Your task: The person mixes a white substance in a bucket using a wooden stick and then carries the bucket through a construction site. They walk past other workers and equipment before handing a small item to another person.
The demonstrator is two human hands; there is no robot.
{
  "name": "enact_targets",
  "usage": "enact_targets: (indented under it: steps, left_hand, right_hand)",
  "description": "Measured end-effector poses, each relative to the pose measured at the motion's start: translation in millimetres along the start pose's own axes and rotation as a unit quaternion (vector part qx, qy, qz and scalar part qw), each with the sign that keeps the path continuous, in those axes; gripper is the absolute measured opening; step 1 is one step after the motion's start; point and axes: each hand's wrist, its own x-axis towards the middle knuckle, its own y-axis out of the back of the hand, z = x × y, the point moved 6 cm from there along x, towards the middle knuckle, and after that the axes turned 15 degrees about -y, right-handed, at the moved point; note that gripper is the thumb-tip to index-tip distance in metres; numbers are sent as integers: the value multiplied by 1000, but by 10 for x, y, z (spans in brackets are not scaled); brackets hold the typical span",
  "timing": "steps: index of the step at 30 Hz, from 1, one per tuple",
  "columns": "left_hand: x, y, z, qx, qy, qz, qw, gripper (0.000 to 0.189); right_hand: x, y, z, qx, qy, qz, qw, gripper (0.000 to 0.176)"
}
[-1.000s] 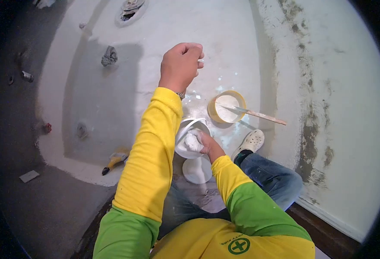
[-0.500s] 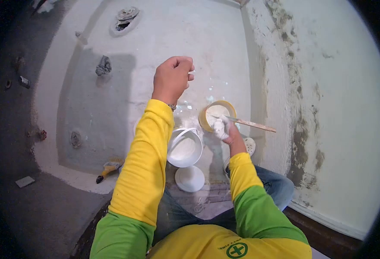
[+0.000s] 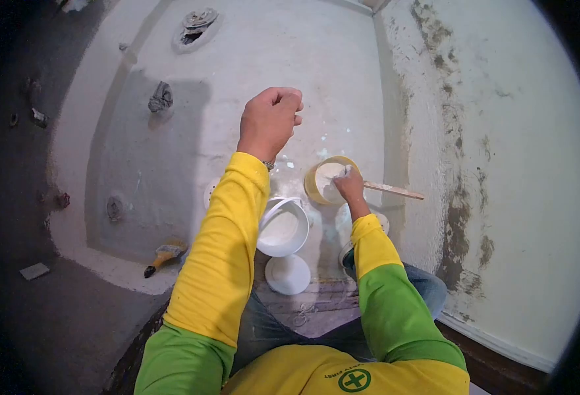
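Note:
My left hand (image 3: 271, 124) is raised over the pale floor, its fingers curled together and nothing showing in them. My right hand (image 3: 351, 185) is at the right side of a yellow bucket (image 3: 311, 185), with its fingers bent inward over the white material (image 3: 328, 174) inside. White residue coats those fingertips, and whatever they grip is hidden. A wooden stick (image 3: 395, 191) sticks out over the bucket's rim to the right, passing behind my right hand. Closer to me, a white pail (image 3: 282, 249) with a raised handle holds more white material.
A round white lid (image 3: 288, 274) lies in front of the pail. At the left is a paintbrush (image 3: 165, 255) with a yellow handle. Wrapped pipe stubs (image 3: 161, 97) rise from the floor, and a stained wall (image 3: 458, 217) stands at the right.
My right hand has moved up and slightly left, over the bucket's opening. The white lump seen at its fingers earlier no longer shows. My left hand stays raised, almost unmoved.

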Motion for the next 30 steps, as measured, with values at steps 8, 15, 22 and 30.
enact_targets:
  steps: [8,15,22,30]
  left_hand:
    - [2,7,9,-22,-7,16,1000,25]
    - [13,-33,36,-14,5,2,1000,27]
    - [-2,-29,32,-30,-13,44,998,22]
    - [71,-102,-9,-32,-48,40,998,23]
  right_hand:
    - [-22,-364,1,-79,222,-47,971,21]
    - [-210,138,1054,302,-343,-175,872,50]
    - [124,544,1282,539,-397,-110,735,44]
    - [-170,561,205,274,-73,-242,928,27]
